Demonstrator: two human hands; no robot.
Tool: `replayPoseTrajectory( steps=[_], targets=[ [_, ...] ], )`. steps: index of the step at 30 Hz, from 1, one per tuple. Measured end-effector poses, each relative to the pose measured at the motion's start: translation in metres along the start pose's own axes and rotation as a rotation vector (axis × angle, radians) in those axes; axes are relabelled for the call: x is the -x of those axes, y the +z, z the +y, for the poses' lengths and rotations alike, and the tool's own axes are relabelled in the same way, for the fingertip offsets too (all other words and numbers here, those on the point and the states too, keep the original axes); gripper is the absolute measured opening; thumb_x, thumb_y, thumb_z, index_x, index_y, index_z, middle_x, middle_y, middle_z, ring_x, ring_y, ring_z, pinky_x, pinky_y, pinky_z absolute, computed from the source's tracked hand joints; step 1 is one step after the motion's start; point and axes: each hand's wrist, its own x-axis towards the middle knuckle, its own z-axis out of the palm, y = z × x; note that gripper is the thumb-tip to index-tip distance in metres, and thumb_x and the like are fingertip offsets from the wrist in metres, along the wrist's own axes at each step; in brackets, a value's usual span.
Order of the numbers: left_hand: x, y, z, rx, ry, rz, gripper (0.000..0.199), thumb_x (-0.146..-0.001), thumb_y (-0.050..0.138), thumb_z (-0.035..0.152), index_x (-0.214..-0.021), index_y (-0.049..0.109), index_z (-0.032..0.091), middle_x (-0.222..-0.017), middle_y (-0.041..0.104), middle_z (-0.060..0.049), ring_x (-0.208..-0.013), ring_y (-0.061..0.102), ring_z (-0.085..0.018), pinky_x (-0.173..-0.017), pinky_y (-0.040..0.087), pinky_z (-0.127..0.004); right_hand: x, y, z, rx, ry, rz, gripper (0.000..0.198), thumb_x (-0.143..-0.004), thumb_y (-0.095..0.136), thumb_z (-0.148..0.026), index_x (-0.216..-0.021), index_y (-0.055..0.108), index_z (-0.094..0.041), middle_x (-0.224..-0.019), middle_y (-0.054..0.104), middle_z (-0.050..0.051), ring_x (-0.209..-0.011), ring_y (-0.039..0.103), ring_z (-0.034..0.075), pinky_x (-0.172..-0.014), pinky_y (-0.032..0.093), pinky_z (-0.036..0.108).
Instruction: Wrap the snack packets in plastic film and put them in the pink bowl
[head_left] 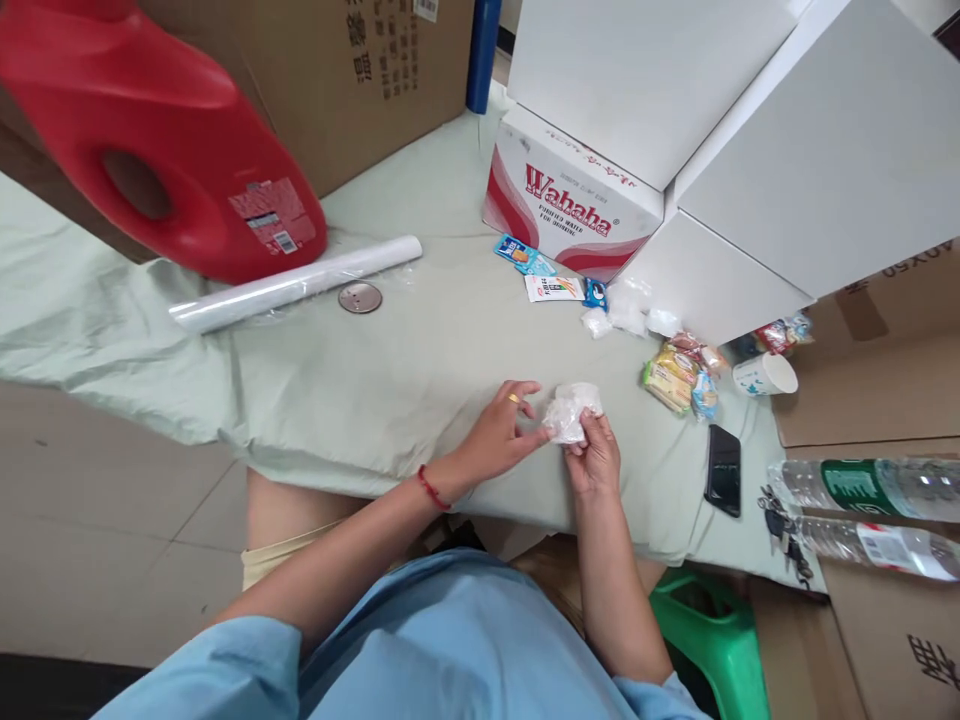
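Note:
A small white bundle wrapped in crumpled clear plastic [571,412] is up over the near part of the cloth-covered table. My right hand [595,458] grips its lower right side, the thumb on top and the fingers beneath. At its left edge is my left hand [499,432], wearing a ring and a red bracelet. Those fingers are bent and spread apart, and the thumb tip reaches the plastic or lies very close to it. What the plastic encloses I cannot make out. Similar white plastic-wrapped lumps [628,306] lie farther back.
Snack packets [555,289] lie before a Wahaba-looking carton [570,205]; more packets [673,378] sit right, near a paper cup [765,375], phone [724,470], keys [786,535] and bottles [859,487]. Leftward are a plastic-film roll [300,285], metal disc [360,297] and red jug [202,150].

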Motion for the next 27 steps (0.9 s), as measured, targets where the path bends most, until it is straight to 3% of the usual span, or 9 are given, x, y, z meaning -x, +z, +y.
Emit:
replayPoseTrajectory(
  steps=[3,6,10,13,15,17,20,23,27],
  targets=[
    [-0.007,0.02,-0.005,0.022,-0.044,-0.056,0.032,-0.082,0.076,0.033,-0.111,0.068,0.02,-0.109,0.069,-0.008,-0.085,0.064,-0.018,-0.075,0.053,-0.031,0.006,0.002,0.003,-0.002,0.066,-0.081,0.047,-0.061,0.1,-0.036,-0.087,0.064,-0.021,-0.068,0.052,-0.009,-0.049,0.033,0.003,-0.042,0.029,0.016],
    [-0.001,0.02,-0.017,0.116,-0.143,-0.019,0.015,-0.083,0.069,0.032,-0.093,0.067,0.02,-0.086,0.067,-0.002,-0.078,0.061,-0.017,-0.074,0.051,-0.031,0.009,-0.004,0.003,-0.014,0.045,-0.103,0.047,-0.061,0.1,-0.033,-0.083,0.06,-0.022,-0.072,0.054,-0.008,-0.052,0.037,0.003,-0.047,0.034,0.017],
    [-0.001,0.008,-0.025,0.329,-0.387,0.108,0.029,-0.08,0.072,0.046,-0.088,0.061,0.021,-0.079,0.063,0.0,-0.071,0.058,-0.016,-0.063,0.049,-0.027,0.01,-0.022,-0.003,-0.018,0.016,-0.014,0.046,-0.064,0.098,-0.035,-0.082,0.058,-0.022,-0.076,0.057,-0.006,-0.052,0.035,0.004,-0.044,0.028,0.019],
    [-0.031,0.006,-0.008,0.405,-0.495,0.19,0.035,-0.077,0.078,0.048,-0.088,0.059,0.02,-0.091,0.067,-0.005,-0.083,0.065,-0.018,-0.073,0.055,-0.031,0.013,-0.036,-0.007,-0.026,0.004,0.043,0.047,-0.063,0.099,-0.035,-0.082,0.058,-0.021,-0.075,0.055,-0.007,-0.052,0.035,0.004,-0.045,0.027,0.018],
    [-0.063,0.01,0.017,0.592,-0.414,0.037,0.043,-0.082,0.075,0.053,-0.11,0.063,0.022,-0.119,0.069,-0.011,-0.106,0.069,-0.025,-0.088,0.059,-0.04,0.017,-0.042,-0.008,-0.027,-0.011,0.055,0.047,-0.062,0.099,-0.034,-0.083,0.059,-0.021,-0.075,0.054,-0.007,-0.053,0.035,0.004,-0.047,0.028,0.018],
    [-0.095,0.017,0.042,0.655,-0.307,-0.185,0.059,-0.089,0.068,0.064,-0.138,0.057,0.033,-0.147,0.059,-0.012,-0.129,0.064,-0.033,-0.095,0.058,-0.051,0.021,-0.045,-0.008,-0.023,-0.033,0.046,0.048,-0.062,0.099,-0.034,-0.082,0.058,-0.022,-0.075,0.053,-0.007,-0.054,0.036,0.004,-0.049,0.031,0.019],
    [-0.116,0.03,0.062,0.363,-0.104,-0.186,0.066,-0.088,0.073,0.06,-0.145,0.054,0.033,-0.157,0.049,-0.013,-0.143,0.052,-0.035,-0.105,0.054,-0.052,0.023,-0.047,-0.003,-0.004,-0.084,0.032,0.048,-0.064,0.098,-0.038,-0.082,0.055,-0.023,-0.075,0.053,-0.007,-0.055,0.036,0.006,-0.05,0.031,0.02],
    [-0.087,0.046,0.046,0.04,0.001,-0.107,0.054,-0.085,0.078,0.045,-0.132,0.064,0.022,-0.138,0.059,-0.016,-0.122,0.063,-0.029,-0.103,0.056,-0.046,0.022,-0.048,0.007,0.083,-0.165,0.022,0.043,-0.073,0.092,-0.047,-0.085,0.057,-0.024,-0.073,0.052,-0.007,-0.055,0.036,0.007,-0.051,0.031,0.022],
    [-0.019,0.057,0.005,-0.024,-0.054,-0.147,0.039,-0.082,0.078,0.033,-0.118,0.068,0.02,-0.114,0.064,-0.008,-0.09,0.065,-0.019,-0.08,0.057,-0.034,0.023,-0.048,0.017,0.376,-0.271,-0.093,0.037,-0.084,0.08,-0.057,-0.094,0.067,-0.023,-0.074,0.061,-0.004,-0.062,0.049,0.013,-0.06,0.042,0.026]
  ],
)
